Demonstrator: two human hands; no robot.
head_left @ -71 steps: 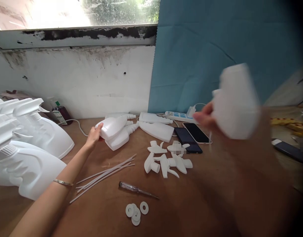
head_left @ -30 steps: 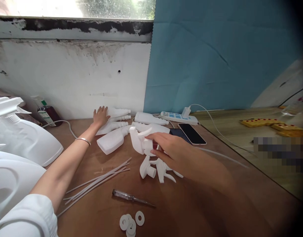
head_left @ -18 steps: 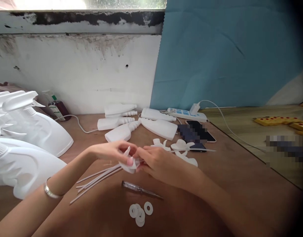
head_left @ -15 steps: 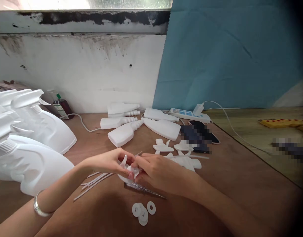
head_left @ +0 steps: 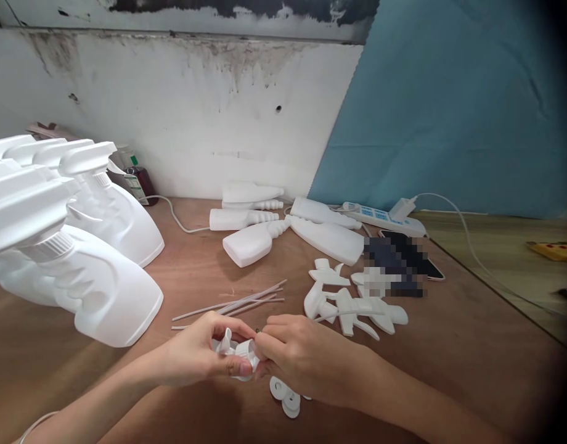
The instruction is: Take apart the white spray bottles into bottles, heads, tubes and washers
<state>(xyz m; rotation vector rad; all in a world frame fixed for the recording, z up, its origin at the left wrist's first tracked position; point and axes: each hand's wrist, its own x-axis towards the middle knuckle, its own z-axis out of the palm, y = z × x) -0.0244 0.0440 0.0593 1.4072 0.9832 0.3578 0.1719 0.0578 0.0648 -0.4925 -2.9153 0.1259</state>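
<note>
My left hand [head_left: 195, 351] is closed around a white trigger spray head [head_left: 244, 350], whose trigger points up between thumb and fingers. Against the collar end of that spray head are the pinched fingertips of my right hand [head_left: 302, 351]; what they hold is hidden. Just below the right hand lie several flat white ring washers [head_left: 290, 404]. Thin white dip tubes [head_left: 240, 303] lie loosely together behind the hands. More white spray heads [head_left: 346, 302] are piled to the right, with a tube across them.
Assembled white spray bottles [head_left: 117, 277] stand at the left. Several white bottles without heads [head_left: 253, 243] lie near the wall. Behind them are a dark bottle [head_left: 145, 185], a power strip [head_left: 385, 217] with a charger, and a phone [head_left: 422, 256] at the right.
The view has tilted down and turned left. Both hands have come closer to the washers, still together at the spray head. The clear-handled screwdriver beneath them is now out of sight.
</note>
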